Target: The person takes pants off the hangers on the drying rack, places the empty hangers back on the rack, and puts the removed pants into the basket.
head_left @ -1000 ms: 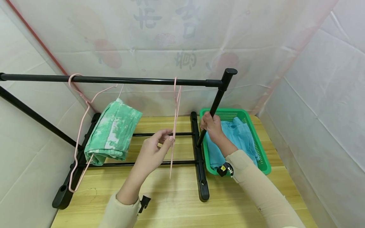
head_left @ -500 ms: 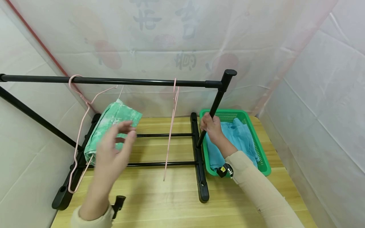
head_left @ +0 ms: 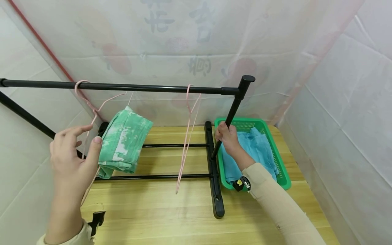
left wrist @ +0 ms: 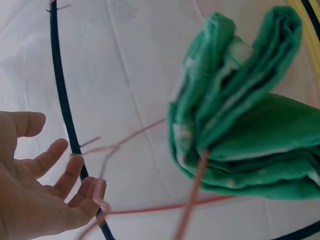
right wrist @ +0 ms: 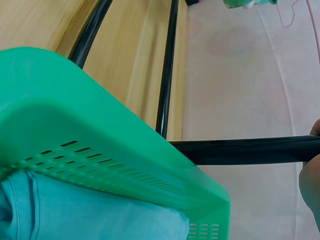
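My left hand (head_left: 87, 136) is open, its fingers spread beside the left pink hanger (head_left: 92, 109) that hangs from the black rail (head_left: 137, 87). That hanger carries a folded green cloth (head_left: 122, 143). In the left wrist view the fingertips (left wrist: 92, 187) lie right at the hanger's pink wire (left wrist: 150, 207), next to the green cloth (left wrist: 240, 115). An empty pink hanger (head_left: 187, 136) hangs mid-rail. My right hand (head_left: 227, 134) grips the rack's black upright post (head_left: 232, 109), which also shows as the black post (right wrist: 250, 150) in the right wrist view.
A green basket (head_left: 283, 177) with a blue cloth (head_left: 257, 146) stands on the wooden table (head_left: 159, 211) right of the rack; in the right wrist view the basket's wall (right wrist: 100, 135) fills the frame. The rack's black base bars (head_left: 214, 183) cross the table. White sheeting surrounds it.
My left hand let go of the middle hanger and swept left to the hanger with the green cloth. The middle hanger now hangs free. The right hand kept its grip.
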Action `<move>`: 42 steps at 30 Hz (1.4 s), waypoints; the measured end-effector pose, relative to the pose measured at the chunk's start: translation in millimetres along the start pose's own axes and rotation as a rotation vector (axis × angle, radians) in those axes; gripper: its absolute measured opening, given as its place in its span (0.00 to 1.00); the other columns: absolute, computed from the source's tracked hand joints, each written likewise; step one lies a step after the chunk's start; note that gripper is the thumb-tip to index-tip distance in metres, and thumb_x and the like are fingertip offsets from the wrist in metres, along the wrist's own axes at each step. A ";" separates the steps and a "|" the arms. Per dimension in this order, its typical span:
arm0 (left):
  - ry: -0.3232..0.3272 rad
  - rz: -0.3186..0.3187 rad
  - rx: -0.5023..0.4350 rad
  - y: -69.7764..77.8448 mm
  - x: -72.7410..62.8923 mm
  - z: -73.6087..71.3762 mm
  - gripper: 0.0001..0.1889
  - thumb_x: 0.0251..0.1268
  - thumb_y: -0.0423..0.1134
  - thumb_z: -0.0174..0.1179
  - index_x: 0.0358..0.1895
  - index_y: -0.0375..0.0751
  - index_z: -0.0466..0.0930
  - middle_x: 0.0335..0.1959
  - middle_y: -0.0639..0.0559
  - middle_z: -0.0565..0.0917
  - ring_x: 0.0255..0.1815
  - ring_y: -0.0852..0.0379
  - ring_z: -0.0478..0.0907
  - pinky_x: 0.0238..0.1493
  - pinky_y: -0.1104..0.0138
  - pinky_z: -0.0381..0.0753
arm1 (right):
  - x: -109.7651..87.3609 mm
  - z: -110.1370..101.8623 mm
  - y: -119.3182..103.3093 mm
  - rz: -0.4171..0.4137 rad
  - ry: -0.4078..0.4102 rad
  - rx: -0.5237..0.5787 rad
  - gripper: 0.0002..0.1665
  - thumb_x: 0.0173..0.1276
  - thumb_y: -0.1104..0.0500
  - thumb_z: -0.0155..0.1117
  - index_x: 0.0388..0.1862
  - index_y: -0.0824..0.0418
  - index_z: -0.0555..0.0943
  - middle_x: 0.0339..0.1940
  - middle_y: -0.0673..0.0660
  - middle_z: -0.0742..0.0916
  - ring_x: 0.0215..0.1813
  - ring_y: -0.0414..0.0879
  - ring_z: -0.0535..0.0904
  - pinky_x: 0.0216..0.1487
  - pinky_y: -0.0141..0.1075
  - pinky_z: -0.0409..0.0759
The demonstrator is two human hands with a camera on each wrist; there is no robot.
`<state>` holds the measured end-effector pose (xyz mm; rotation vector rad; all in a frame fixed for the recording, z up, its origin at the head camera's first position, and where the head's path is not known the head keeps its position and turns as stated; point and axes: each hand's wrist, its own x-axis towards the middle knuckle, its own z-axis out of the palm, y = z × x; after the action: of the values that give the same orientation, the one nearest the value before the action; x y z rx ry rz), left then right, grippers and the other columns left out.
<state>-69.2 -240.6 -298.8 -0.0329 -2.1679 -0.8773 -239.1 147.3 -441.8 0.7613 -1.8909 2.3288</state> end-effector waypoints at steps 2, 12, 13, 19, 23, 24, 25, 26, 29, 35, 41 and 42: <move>-0.042 -0.055 0.022 -4.9 -0.2 -2.5 0.20 0.65 0.34 0.62 0.60 0.35 0.79 0.60 0.43 0.78 0.59 0.70 0.63 0.51 0.79 0.63 | 0.0 -0.3 0.0 0.004 0.001 0.001 0.35 0.73 0.33 0.50 0.18 0.55 0.57 0.14 0.51 0.60 0.17 0.46 0.49 0.24 0.49 0.51; -0.310 -0.233 0.086 -24.3 -2.5 -8.8 0.33 0.74 0.43 0.56 0.78 0.47 0.56 0.70 0.42 0.70 0.60 0.47 0.74 0.42 0.89 0.65 | -0.9 -1.5 -0.8 0.007 -0.005 0.002 0.35 0.73 0.33 0.50 0.19 0.57 0.57 0.14 0.52 0.60 0.17 0.46 0.49 0.24 0.48 0.50; -0.326 -0.229 0.093 -26.2 -2.8 -8.8 0.33 0.75 0.43 0.55 0.79 0.47 0.55 0.68 0.41 0.72 0.58 0.53 0.75 0.41 0.89 0.65 | -1.0 -1.4 -1.0 0.008 -0.006 0.003 0.35 0.73 0.33 0.50 0.19 0.57 0.57 0.14 0.52 0.60 0.17 0.46 0.49 0.24 0.47 0.50; -0.374 -0.196 0.066 -33.7 -5.0 -8.2 0.33 0.77 0.43 0.53 0.80 0.45 0.51 0.61 0.38 0.79 0.45 0.87 0.65 0.40 0.91 0.66 | -1.5 -0.6 -3.1 0.001 -0.002 0.011 0.35 0.74 0.33 0.50 0.20 0.57 0.57 0.14 0.52 0.60 0.17 0.46 0.49 0.23 0.47 0.50; -0.375 -0.176 0.057 -34.9 -5.9 -7.8 0.31 0.78 0.42 0.51 0.79 0.42 0.53 0.55 0.35 0.82 0.43 0.89 0.66 0.38 0.90 0.66 | -1.2 -1.0 -2.9 -0.007 -0.004 0.012 0.35 0.74 0.34 0.50 0.19 0.58 0.57 0.14 0.52 0.60 0.16 0.46 0.49 0.23 0.47 0.50; -0.373 -0.169 0.059 -35.1 -5.8 -7.6 0.31 0.78 0.42 0.51 0.79 0.42 0.54 0.54 0.36 0.83 0.42 0.89 0.67 0.37 0.89 0.67 | -1.1 -1.2 -2.8 -0.008 -0.004 0.011 0.36 0.74 0.34 0.50 0.19 0.58 0.57 0.14 0.52 0.60 0.16 0.46 0.49 0.23 0.47 0.50; -0.371 -0.163 0.062 -35.5 -5.8 -7.5 0.30 0.79 0.42 0.50 0.79 0.42 0.55 0.52 0.37 0.84 0.40 0.88 0.67 0.36 0.88 0.67 | -1.2 -1.3 -2.6 -0.009 -0.005 0.011 0.36 0.75 0.34 0.50 0.19 0.58 0.57 0.14 0.52 0.60 0.16 0.46 0.49 0.23 0.47 0.50; -0.366 -0.159 0.067 -35.8 -5.8 -7.3 0.29 0.79 0.42 0.50 0.78 0.42 0.56 0.49 0.40 0.85 0.39 0.87 0.68 0.36 0.87 0.67 | -1.1 -1.4 -2.4 -0.009 -0.004 0.011 0.35 0.75 0.34 0.50 0.19 0.58 0.57 0.14 0.52 0.60 0.16 0.46 0.49 0.23 0.47 0.50; -0.360 -0.152 0.077 -36.8 -5.9 -7.2 0.26 0.79 0.42 0.49 0.76 0.42 0.62 0.41 0.61 0.85 0.34 0.83 0.70 0.32 0.84 0.68 | -1.3 -1.3 -2.2 -0.007 0.000 0.012 0.35 0.74 0.34 0.50 0.19 0.57 0.58 0.14 0.52 0.60 0.16 0.46 0.49 0.23 0.47 0.50; -0.310 -0.169 0.070 -35.9 -5.0 -6.4 0.20 0.80 0.42 0.47 0.67 0.37 0.72 0.28 0.69 0.74 0.20 0.65 0.64 0.22 0.73 0.62 | -1.6 -1.0 -1.4 -0.020 -0.003 0.011 0.32 0.76 0.36 0.50 0.20 0.56 0.59 0.14 0.50 0.61 0.16 0.46 0.49 0.24 0.49 0.50; -0.280 -0.189 0.062 -34.1 -1.9 -4.6 0.20 0.81 0.43 0.43 0.62 0.36 0.77 0.24 0.52 0.70 0.16 0.61 0.59 0.18 0.69 0.58 | -0.6 1.1 -1.5 -0.022 0.007 0.015 0.33 0.76 0.37 0.50 0.19 0.56 0.58 0.14 0.52 0.61 0.16 0.46 0.49 0.25 0.49 0.50; -0.279 -0.196 0.060 -34.0 -1.3 -4.4 0.20 0.82 0.43 0.43 0.61 0.36 0.77 0.25 0.52 0.70 0.15 0.61 0.58 0.17 0.69 0.58 | -0.4 1.5 -1.6 -0.018 0.009 0.018 0.33 0.75 0.36 0.50 0.19 0.56 0.58 0.14 0.52 0.60 0.16 0.46 0.49 0.25 0.49 0.50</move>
<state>-75.3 -268.8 -317.4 0.0938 -2.4891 -0.9634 -237.6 146.4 -440.3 0.7650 -1.8543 2.3375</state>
